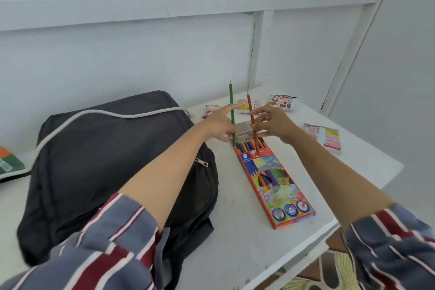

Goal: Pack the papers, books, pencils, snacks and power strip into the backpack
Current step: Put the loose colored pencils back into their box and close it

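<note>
**A:** What is shown, from the biggest thing down?

**B:** A white panelled wall (141, 54) crossed by flat battens is seen behind a smooth white table (235, 249). Much of the table's left side is covered by a dark grey fabric backpack (106, 153), laid flat, soft and rounded. A thick white cord (117, 114) is draped across its top.

**A:** What is placed around it?

**B:** A green and orange book (9, 162) is cut off by the left edge. Just right of the backpack, a long, flat orange cardboard pencil box (277, 186) is laid with its far end open, and coloured pencils are seen inside. Four glossy snack packets (282, 101) are scattered beyond and to the right. Two of them are partly hidden behind the hands.

**A:** And the hands?

**B:** Both are stretched over the box's open end, with striped sleeves pushed up the forearms. A green pencil (231, 94) is held upright by the left hand (220, 125). A red pencil (249, 103) is pinched in the fingertips of the right hand (270, 125). Both lower ends are at the box's mouth.
</note>
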